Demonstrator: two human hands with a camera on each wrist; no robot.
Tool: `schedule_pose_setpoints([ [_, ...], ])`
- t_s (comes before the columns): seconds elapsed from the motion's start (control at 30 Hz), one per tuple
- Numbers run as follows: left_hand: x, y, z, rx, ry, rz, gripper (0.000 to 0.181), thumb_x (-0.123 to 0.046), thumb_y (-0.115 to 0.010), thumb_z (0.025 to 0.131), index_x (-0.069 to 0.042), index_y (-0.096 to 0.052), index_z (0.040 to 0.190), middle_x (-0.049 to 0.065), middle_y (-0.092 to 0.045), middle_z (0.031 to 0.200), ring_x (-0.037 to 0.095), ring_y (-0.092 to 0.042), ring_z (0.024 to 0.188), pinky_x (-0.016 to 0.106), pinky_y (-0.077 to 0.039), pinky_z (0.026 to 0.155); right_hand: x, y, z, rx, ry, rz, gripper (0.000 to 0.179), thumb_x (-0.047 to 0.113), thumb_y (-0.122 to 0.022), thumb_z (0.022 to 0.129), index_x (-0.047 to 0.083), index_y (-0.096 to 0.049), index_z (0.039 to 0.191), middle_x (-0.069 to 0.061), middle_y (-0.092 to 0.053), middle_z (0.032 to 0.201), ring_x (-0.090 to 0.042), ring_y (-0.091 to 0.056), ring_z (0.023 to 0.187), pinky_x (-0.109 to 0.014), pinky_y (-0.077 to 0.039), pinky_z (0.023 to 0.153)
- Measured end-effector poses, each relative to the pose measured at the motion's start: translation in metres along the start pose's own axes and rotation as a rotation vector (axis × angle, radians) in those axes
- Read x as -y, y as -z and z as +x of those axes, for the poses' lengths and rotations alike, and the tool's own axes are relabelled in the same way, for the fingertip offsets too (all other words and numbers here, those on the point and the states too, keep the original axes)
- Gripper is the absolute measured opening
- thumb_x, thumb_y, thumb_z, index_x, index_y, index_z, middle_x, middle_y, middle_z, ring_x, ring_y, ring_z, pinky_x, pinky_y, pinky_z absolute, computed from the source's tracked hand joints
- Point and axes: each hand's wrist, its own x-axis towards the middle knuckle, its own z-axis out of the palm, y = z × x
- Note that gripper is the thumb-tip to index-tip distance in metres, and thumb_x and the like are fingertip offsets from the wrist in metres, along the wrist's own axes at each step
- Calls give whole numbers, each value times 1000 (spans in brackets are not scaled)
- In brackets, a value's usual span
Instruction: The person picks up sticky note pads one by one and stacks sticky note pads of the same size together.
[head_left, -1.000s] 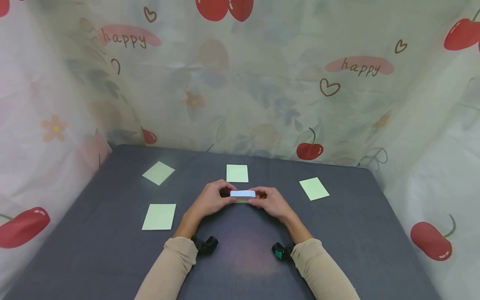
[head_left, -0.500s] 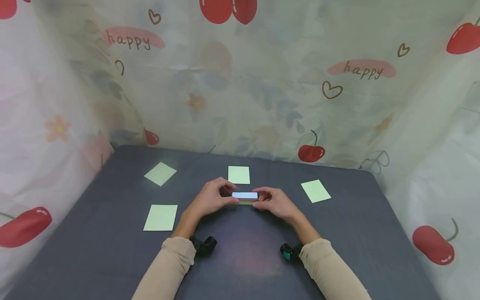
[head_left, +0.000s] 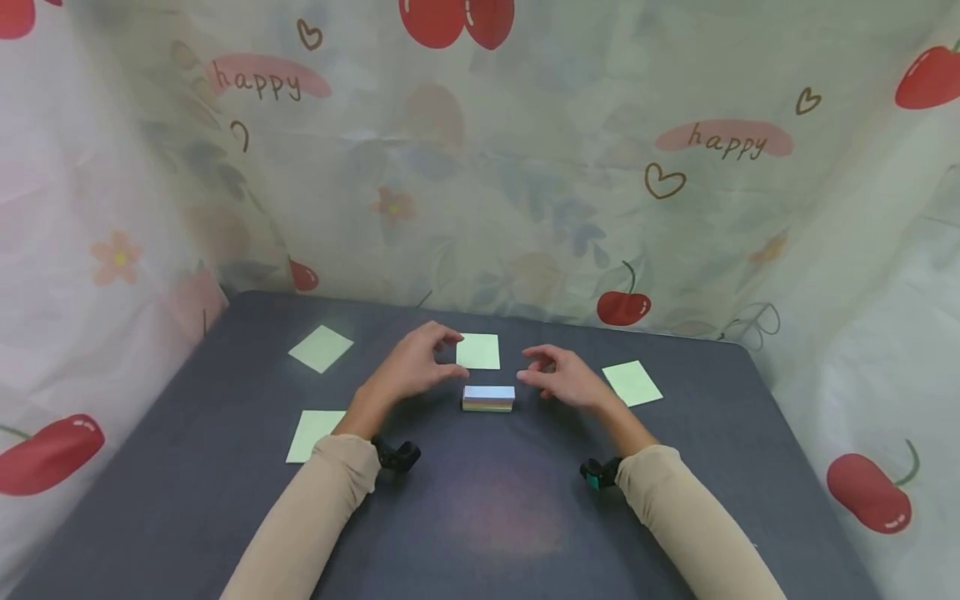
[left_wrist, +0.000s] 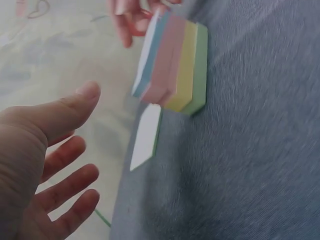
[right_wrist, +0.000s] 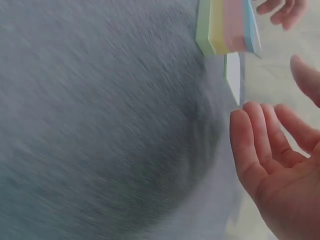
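Observation:
A stack of sticky note pads (head_left: 488, 399) stands on the table between the two hands. From the bottom its layers run green, yellow, pink and blue, as the stack (left_wrist: 172, 65) in the left wrist view shows. My left hand (head_left: 411, 364) hovers off its left side, thumb and fingers spread apart, holding nothing. On the other side my right hand (head_left: 567, 380) is raised clear of the stack (right_wrist: 227, 27), fingers gently bent and nothing held. Behind the stack lies a pale green square note (head_left: 477, 351).
More pale green squares lie on the dark table (head_left: 480, 533): one far left (head_left: 321, 348), one near left (head_left: 303, 437) partly covered by my left arm, and one at right (head_left: 632, 383) beside my right hand. A cherry-print curtain (head_left: 480, 167) surrounds the table.
Both hands gripped the stack's ends earlier; now they have let go and moved up and outward. The stack stays where it was on the table.

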Motion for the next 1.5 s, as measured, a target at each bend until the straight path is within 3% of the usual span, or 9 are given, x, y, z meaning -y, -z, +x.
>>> schedule_pose_setpoints([
  [0.2,9,3,15,21,36,75,67,-36,-85,84,-6,-60,138,14,-62,130,30,-58,112,47,-47,100,5,11,22,5,2,-72,66,36,-71,96,7,-45,150,-18,-58,136,-35,-69,97,-38,-57,83],
  [0.33,18,1,24,27,73,96,69,-38,-84,85,-7,-58,141,12,-60,132,31,-55,122,49,-45,107,1,15,37,5,11,-116,72,39,-71,96,7,-41,153,-19,-53,145,-33,-67,106,-41,-56,88],
  [0.47,27,-1,33,49,90,139,74,-42,-82,85,-8,-54,144,12,-58,135,32,-53,130,49,-43,111,-3,12,48,5,44,-197,77,39,-73,94,3,-39,154,-20,-50,150,-36,-63,118,-47,-54,97],
  [0.63,31,-3,41,62,102,113,81,-45,-82,85,-5,-50,148,15,-54,144,33,-51,136,49,-41,115,-7,5,64,27,66,-245,84,37,-77,91,3,-36,156,-20,-44,157,-36,-60,128,-50,-49,107],
  [0.8,39,-10,49,78,94,92,89,-46,-85,81,-6,-47,150,16,-51,150,33,-48,140,48,-39,117,-6,-2,73,81,51,-244,86,35,-78,91,4,-33,157,-19,-41,160,-34,-64,123,-49,-48,107],
  [1.03,42,-18,52,108,130,30,93,-42,-89,77,-11,-45,152,11,-53,149,29,-59,116,45,-49,102,-3,-5,80,125,26,-233,87,31,-79,90,10,-31,160,-14,-37,163,-27,-69,108,-48,-46,108],
  [1.17,39,-20,52,132,140,55,90,-41,-88,78,-14,-46,153,10,-55,147,29,-55,120,47,-46,105,0,-6,81,143,39,-258,87,28,-78,91,8,-30,160,-15,-36,164,-26,-68,102,-48,-43,111],
  [1.37,37,-21,51,146,161,60,81,-37,-86,82,-17,-48,151,7,-53,151,34,-41,144,51,-36,118,3,-11,83,152,69,-280,83,25,-78,91,6,-34,158,-16,-40,161,-33,-52,134,-51,-37,117],
  [1.5,37,-23,51,131,141,49,80,-33,-87,82,-14,-49,151,7,-52,153,34,-40,147,51,-34,120,4,-13,82,146,93,-291,80,24,-78,90,4,-38,156,-18,-42,159,-35,-38,149,-53,-32,121],
])
